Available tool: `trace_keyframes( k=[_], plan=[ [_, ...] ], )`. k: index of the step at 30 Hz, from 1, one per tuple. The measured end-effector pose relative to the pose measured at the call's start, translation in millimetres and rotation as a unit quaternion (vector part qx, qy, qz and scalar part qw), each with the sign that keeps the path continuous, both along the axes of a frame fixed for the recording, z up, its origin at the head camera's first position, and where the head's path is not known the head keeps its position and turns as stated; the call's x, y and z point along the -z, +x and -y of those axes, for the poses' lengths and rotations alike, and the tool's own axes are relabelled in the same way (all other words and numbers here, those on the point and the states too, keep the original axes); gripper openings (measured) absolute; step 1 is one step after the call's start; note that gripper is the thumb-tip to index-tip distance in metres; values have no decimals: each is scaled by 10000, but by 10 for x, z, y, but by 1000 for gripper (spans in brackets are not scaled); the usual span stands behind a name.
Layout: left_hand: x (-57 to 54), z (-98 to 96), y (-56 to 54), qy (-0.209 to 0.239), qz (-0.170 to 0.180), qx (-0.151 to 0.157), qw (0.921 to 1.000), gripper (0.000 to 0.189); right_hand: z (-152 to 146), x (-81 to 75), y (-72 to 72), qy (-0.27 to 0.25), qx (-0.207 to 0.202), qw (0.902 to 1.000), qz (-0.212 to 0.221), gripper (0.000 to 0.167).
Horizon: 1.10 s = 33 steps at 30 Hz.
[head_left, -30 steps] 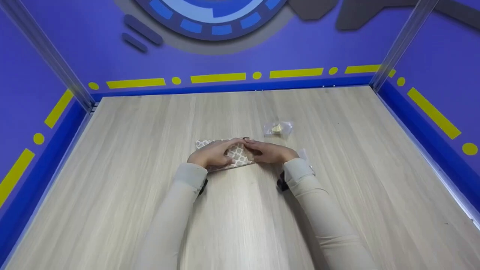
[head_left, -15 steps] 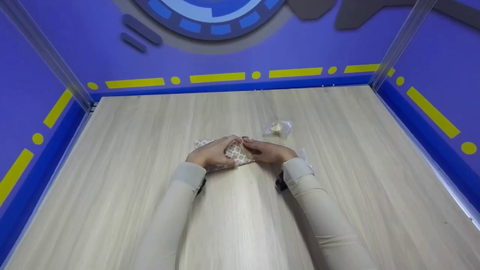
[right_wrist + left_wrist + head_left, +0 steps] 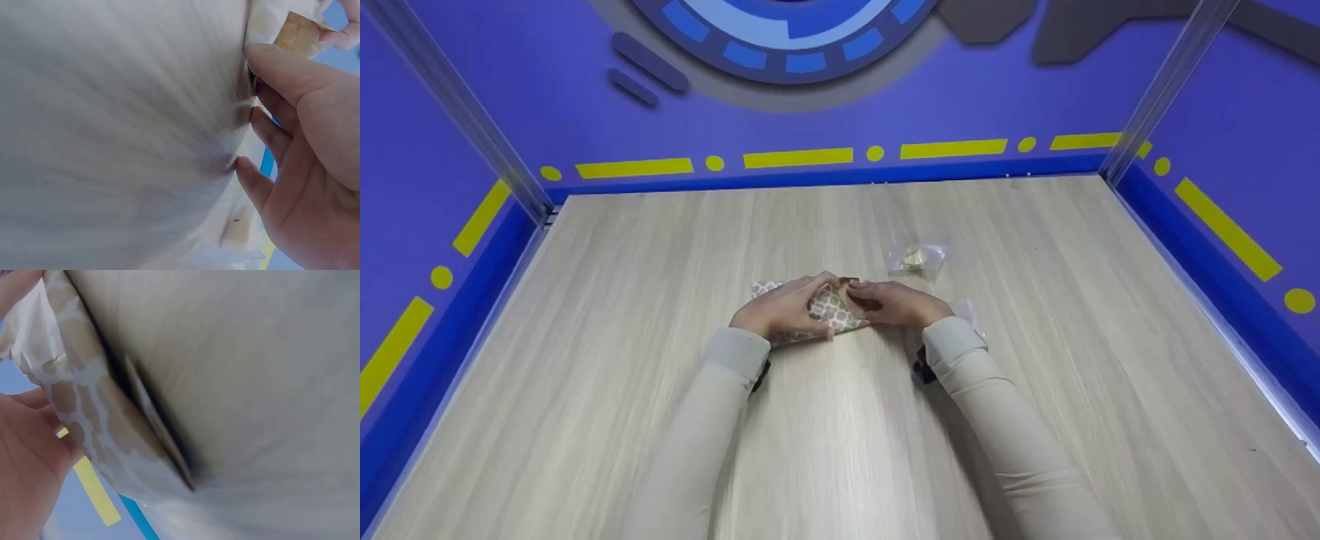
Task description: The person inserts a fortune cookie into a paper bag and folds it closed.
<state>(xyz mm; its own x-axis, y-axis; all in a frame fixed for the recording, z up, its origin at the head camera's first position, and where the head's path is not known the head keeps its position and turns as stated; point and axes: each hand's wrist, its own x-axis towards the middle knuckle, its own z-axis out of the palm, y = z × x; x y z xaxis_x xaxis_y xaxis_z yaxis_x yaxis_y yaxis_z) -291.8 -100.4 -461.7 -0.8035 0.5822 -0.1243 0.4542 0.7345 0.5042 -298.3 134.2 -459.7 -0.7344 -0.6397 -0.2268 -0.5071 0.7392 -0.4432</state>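
A sheet-like piece of tan-and-white patterned paper, brown on its other side, lies folded on the table between the hands. Over its left part, my left hand holds it, thumb on the near edge and fingers at the far side. In the left wrist view the patterned paper bulges, with a thin folded edge lifted along the table. My right hand pinches the paper's right end between thumb and fingertips. A brown corner flap sticks up beyond that thumb in the right wrist view.
A clear plastic bag with a small gold-coloured thing inside lies behind the right hand. More clear plastic shows beside the right wrist. Blue-purple panels border the wooden table at the back and sides.
The left fingertips have drawn slightly apart from the right ones, and the left thumb has slid a little toward the near edge. More of the brown side shows between the hands.
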Motion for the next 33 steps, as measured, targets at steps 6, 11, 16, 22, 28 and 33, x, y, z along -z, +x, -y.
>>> trace_keyframes(
  k=[6,11,16,22,28,33],
  plan=[
    [-28,-4,11,-104,-48,-47,9999,74,8,1,17,31,67,9995,-307,57],
    [-29,6,7,-64,-55,-28,10000,75,11,4,36,135,16,9990,-432,58],
    [-26,20,7,77,-8,-92,9999,73,1,4,56,138,-148,9972,-714,56],
    [-25,35,-4,287,52,-130,9995,67,-7,35,63,47,-171,9954,-944,47],
    [-17,37,-8,258,0,-204,9995,67,-17,70,62,-49,-77,9956,-936,47],
    [4,35,-13,253,-47,-204,9995,67,-33,93,64,-121,5,9970,-765,48]
  ],
)
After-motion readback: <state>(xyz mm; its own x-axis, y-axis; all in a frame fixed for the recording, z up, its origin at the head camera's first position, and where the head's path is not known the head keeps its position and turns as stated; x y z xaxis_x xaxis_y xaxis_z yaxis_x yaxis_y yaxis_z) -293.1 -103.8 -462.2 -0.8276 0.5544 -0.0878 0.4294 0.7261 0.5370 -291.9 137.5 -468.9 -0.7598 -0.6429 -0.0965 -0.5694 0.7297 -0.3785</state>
